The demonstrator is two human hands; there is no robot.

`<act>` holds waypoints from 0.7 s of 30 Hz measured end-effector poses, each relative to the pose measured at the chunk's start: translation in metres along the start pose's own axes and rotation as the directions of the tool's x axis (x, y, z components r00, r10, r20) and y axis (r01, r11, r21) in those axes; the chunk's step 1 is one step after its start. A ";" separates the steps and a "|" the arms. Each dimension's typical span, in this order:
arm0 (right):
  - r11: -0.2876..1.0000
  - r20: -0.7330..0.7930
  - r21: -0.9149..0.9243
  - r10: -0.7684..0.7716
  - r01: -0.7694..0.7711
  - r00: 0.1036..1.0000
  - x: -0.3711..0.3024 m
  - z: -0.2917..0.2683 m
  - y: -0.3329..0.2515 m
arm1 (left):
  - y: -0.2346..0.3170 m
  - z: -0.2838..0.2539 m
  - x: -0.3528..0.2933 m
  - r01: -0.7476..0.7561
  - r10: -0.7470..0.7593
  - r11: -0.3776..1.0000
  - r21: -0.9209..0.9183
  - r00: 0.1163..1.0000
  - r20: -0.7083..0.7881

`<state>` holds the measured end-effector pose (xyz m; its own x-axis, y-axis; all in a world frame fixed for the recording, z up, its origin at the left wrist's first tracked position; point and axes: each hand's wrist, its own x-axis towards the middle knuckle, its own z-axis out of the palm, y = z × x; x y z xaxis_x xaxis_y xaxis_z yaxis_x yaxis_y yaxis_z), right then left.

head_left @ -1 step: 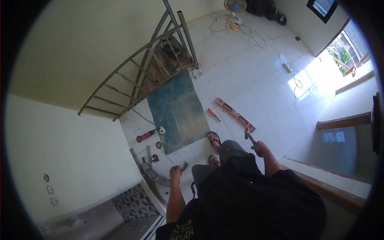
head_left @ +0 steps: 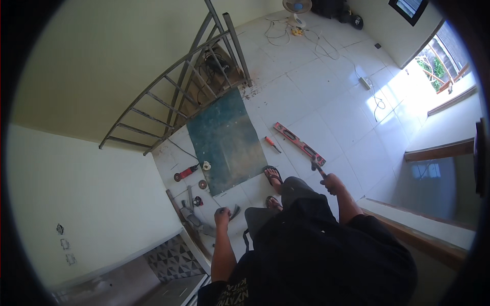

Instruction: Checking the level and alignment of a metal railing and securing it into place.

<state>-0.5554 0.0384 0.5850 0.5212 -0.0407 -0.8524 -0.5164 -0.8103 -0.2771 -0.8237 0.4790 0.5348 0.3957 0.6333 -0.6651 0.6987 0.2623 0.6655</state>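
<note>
My right hand [head_left: 333,184] is closed round the handle of a hammer [head_left: 317,169], whose head lies near the end of a red spirit level [head_left: 299,144] in the view. My left hand [head_left: 222,216] is also closed. A dark, curved, strip-like thing [head_left: 235,211] sticks out of it; its kind cannot be made out. In front of my sandalled feet lies a worn green sheet [head_left: 227,143] on the tiles. Between this sheet and the level is a screwdriver [head_left: 272,144] with an orange-red handle.
A metal frame with rungs [head_left: 158,109] leans along the left wall. A red angle grinder [head_left: 186,173], a disc [head_left: 202,184] and a grey bundle [head_left: 194,217] lie on the left. Farther off are a fan [head_left: 296,10], loose cables and a power strip [head_left: 365,83]. A doorway opens at right.
My right hand and the hammer are slightly higher in the picture. The view has shifted a little; both hands keep their hold.
</note>
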 end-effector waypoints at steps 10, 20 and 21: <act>0.993 -0.130 -0.007 -0.114 0.114 0.985 -0.016 -0.093 0.019 | 0.013 0.035 -0.030 0.046 -0.047 0.999 -0.013 0.999 -0.028; 0.993 0.005 -0.074 -0.087 0.087 0.996 0.082 -0.156 0.145 | -0.086 0.158 -0.193 0.321 -0.345 0.933 -0.165 0.928 -0.143; 0.985 0.024 -0.144 -0.089 0.092 0.996 0.082 -0.168 0.151 | -0.092 0.176 -0.207 0.335 -0.359 0.926 -0.172 0.923 -0.136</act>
<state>-0.4765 -0.1856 0.5476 0.5490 0.0458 -0.8346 -0.3634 -0.8861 -0.2877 -0.8648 0.1960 0.5518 0.0335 0.5897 -0.8069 0.6775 0.5802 0.4521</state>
